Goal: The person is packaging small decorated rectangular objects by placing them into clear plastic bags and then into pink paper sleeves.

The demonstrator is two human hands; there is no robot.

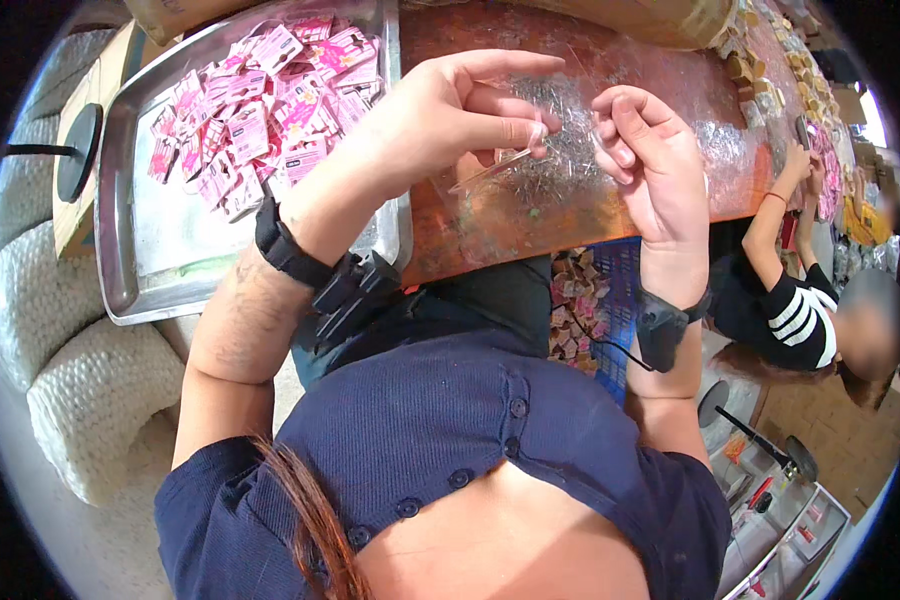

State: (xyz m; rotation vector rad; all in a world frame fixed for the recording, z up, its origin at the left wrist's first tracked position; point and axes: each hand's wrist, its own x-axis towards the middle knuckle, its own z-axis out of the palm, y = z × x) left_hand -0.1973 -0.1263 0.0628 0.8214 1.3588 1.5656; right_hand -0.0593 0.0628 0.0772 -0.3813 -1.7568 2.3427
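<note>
My left hand is above the table with its index finger stretched out. Its thumb and other fingers close on a thin, clear plastic piece, whose edge shows below them. Facing it, a small gap away, my right hand has its fingers curled in and thumb bent. Something clear and thin seems to be at those fingertips, too faint to name. Beneath and between both hands lies a loose pile of thin, silvery wire-like pieces on the reddish-brown table.
To the left, a metal tray holds many pink printed cards. A blue crate with small cards stands below the table edge. On the right, a co-worker in a striped black sleeve handles pink items. White woven sacks line the left.
</note>
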